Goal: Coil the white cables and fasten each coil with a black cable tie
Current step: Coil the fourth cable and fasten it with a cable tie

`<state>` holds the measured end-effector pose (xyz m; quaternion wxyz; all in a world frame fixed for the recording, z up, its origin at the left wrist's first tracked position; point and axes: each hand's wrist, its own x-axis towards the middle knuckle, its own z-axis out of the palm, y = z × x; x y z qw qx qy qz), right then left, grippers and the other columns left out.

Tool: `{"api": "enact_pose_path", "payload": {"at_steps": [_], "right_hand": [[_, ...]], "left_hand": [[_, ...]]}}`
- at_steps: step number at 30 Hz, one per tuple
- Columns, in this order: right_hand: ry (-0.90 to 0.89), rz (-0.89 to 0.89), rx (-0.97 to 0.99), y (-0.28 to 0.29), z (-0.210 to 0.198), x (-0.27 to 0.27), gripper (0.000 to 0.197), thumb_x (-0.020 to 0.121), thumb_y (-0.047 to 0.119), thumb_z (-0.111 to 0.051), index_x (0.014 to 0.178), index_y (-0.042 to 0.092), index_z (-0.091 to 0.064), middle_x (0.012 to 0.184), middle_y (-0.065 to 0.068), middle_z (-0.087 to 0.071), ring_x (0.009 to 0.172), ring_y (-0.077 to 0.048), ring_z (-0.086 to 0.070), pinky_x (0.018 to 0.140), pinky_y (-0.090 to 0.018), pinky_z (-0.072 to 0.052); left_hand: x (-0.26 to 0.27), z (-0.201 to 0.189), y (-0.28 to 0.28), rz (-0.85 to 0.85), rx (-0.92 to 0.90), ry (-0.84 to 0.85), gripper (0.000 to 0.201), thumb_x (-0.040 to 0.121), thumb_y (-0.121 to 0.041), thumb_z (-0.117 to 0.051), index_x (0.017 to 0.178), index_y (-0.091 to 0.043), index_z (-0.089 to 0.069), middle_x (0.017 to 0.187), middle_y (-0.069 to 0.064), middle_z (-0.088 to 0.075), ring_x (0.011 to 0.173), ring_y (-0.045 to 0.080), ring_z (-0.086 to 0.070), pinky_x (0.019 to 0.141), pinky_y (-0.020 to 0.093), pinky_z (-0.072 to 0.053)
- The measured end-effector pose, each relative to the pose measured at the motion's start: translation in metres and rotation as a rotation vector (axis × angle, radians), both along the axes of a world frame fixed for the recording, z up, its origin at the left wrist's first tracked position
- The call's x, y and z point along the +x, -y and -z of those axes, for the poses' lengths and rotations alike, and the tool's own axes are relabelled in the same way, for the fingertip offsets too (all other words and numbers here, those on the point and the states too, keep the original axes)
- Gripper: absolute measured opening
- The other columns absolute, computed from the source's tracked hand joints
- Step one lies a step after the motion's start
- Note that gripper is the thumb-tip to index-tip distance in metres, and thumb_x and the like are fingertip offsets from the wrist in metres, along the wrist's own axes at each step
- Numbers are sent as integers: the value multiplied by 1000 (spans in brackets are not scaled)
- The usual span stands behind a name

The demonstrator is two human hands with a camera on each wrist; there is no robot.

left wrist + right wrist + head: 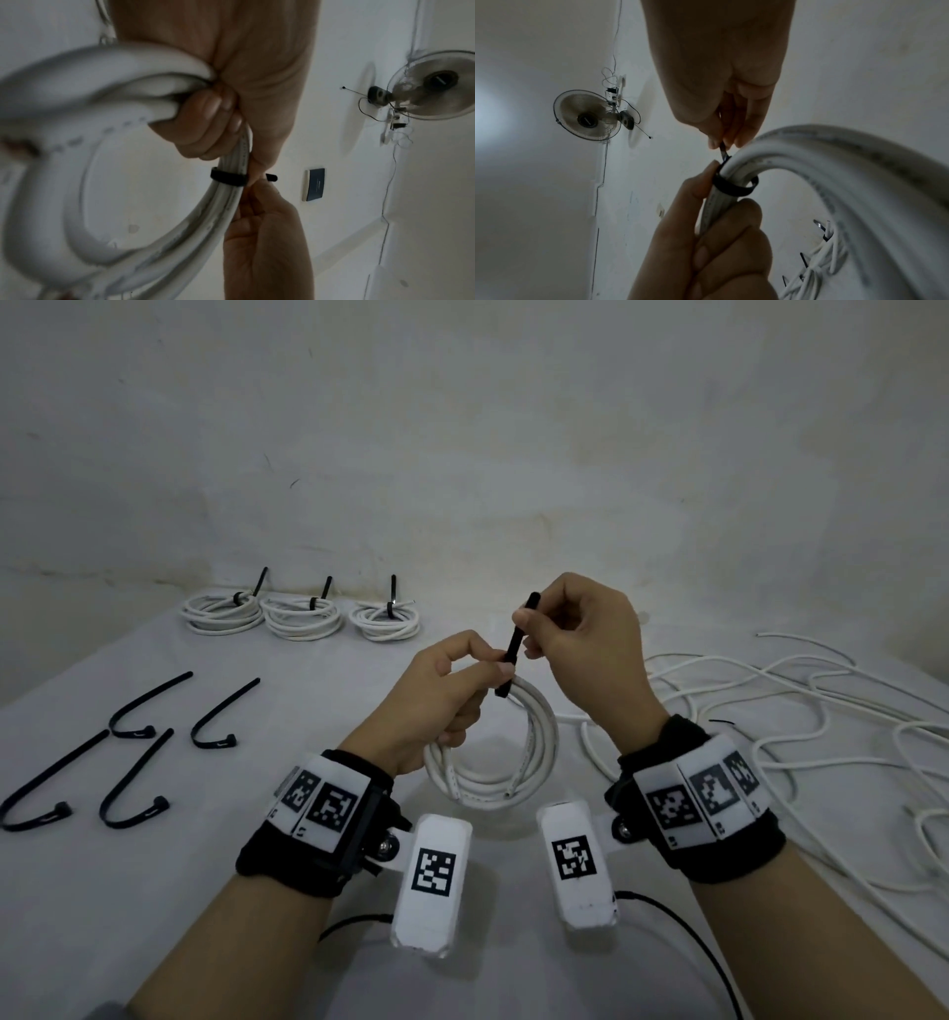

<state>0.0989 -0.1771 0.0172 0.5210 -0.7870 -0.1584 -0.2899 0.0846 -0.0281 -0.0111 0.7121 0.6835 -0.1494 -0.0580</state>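
Note:
My left hand (475, 672) grips a coil of white cable (547, 737) at its top left and holds it above the table. A black cable tie (515, 644) is looped round the coil's strands just past my left thumb. Its tail sticks up, and my right hand (536, 629) pinches it between thumb and fingers. In the left wrist view the tie (227, 178) forms a band across the strands below my curled left fingers (205, 121). The right wrist view shows the loop (734, 188) round the coil (834, 158), with my right fingertips (726, 140) on the tail.
Three tied coils (303, 616) lie in a row at the back by the wall. Several loose black ties (133, 762) lie on the table (257, 891) at the left. Loose white cables (780, 711) sprawl over its right side. A black wire (683, 932) trails near my right forearm.

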Motion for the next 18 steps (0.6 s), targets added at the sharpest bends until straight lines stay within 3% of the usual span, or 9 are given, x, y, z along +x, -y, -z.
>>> {"api": "enact_pose_path", "payload": {"at_steps": [3,6,9,11,14,18], "right_hand": [[2,-54,60,-3,-2,0,21,85,8,-68,71,14,-53,73,-13,-64,64,-24,-61,56,-30,-55],[-38,-130,-61,-1,0,-3,7,88,15,-67,90,14,-60,81,0,-66,74,-15,-63,70,-30,-54],[-155,-208,-72,2,6,-9,23,85,22,-70,107,23,-61,95,-1,-68,79,-15,-68,71,-29,-57],[-182,-266,-16,5,8,-15,32,81,18,-75,110,24,-64,98,-3,-67,76,-21,-69,64,-32,-59],[-150,-294,-91,6,11,-19,45,73,12,-81,114,22,-65,96,0,-65,74,-23,-67,61,-32,-59],[-32,-177,-65,1,18,-17,29,78,3,-75,104,15,-70,88,-2,-67,67,-14,-66,53,-26,-57]], "left_hand": [[2,0,-2,-29,-82,-19,23,95,-14,-52,72,-19,-51,46,-8,-24,36,5,-15,35,13,-15],[3,-1,-3,-40,-182,-42,23,96,-16,-49,73,-18,-47,47,-7,-21,35,4,-14,34,12,-13],[4,-2,-3,-48,-255,-59,22,97,-19,-47,75,-18,-45,48,-8,-21,36,3,-14,33,12,-12],[4,-3,-1,-59,-259,-58,20,97,-20,-47,78,-17,-47,50,-7,-22,36,3,-15,33,11,-13],[5,-2,-2,-69,-278,-59,16,98,-21,-46,83,-16,-49,49,-8,-23,36,3,-17,31,12,-17],[7,-1,-2,-69,-286,-39,12,96,-21,-49,101,-11,-55,48,-8,-28,37,4,-22,34,14,-25]]}}
